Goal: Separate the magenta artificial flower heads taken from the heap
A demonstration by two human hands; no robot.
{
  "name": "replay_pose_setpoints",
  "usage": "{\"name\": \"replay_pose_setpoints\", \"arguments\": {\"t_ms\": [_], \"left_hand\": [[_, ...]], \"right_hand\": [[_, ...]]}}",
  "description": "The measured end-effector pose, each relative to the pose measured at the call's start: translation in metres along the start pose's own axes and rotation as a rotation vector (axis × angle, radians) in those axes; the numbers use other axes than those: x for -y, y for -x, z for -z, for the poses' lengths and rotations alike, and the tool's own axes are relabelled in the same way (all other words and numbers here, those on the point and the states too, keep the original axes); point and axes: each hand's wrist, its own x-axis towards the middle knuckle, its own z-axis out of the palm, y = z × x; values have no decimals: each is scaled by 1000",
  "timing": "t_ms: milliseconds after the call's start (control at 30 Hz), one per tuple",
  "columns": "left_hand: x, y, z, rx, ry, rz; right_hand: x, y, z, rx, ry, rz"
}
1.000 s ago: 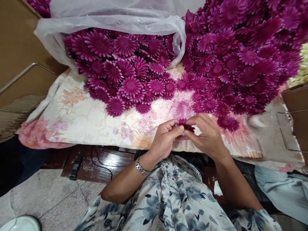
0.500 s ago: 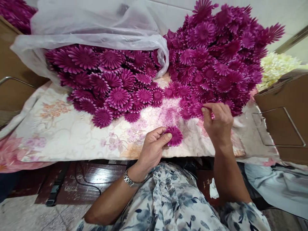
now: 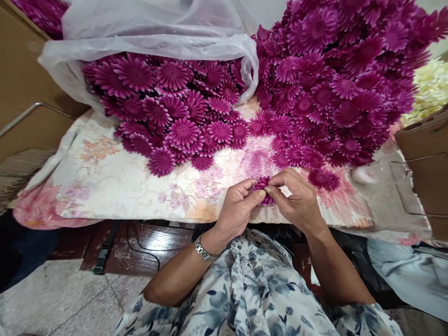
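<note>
Head view: looking down on a pale floral cloth, with a tall heap of purple flower heads to the right and a lower pile of flower heads to the left, spilling from a plastic bag. Far from finished, to judge by so many lying in both; cannot tell handled from unhandled by looks alone. At the far left, a cardboard box; at the far right, a second box, with pale yellow petals just behind. Crowding close beyond the right fingers, the foot of the tall heap. Pinched narrow, thumb to forefinger, both the left hand and the right hand, meeting on a purple flower above the near part of the cloth. Partly hidden by fingertips, so cannot tell whether single or layered; not yet let go. To the right of the right hand, a loose flower head near the tall heap. Smallest of all, purple specks on the cloth just beyond the fingertips.
</note>
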Motion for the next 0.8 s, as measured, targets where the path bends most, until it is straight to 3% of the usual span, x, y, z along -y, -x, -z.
{"name": "replay_pose_setpoints", "arguments": {"t_ms": [133, 233, 333, 400, 533, 667, 800], "left_hand": [[-2, 0, 2, -15, -9, 40], [-5, 1, 2, -59, 4, 90], [-6, 1, 3, -69, 30, 84], [-5, 0, 3, -48, 45, 84], [-4, 0, 1, -8, 64, 76], [-3, 0, 2, 15, 50, 58], [-1, -1, 4, 25, 54, 26]], "right_hand": [[-15, -4, 12, -128, 67, -51], [-36, -10, 35, -311, 396, -104], [-44, -14, 50, -336, 605, -118], [-35, -12, 47, -231, 470, -54], [-6, -3, 16, 42, 144, 111], [-1, 1, -3, 25, 87, 89], [-4, 0, 0, -37, 18, 3]]}}
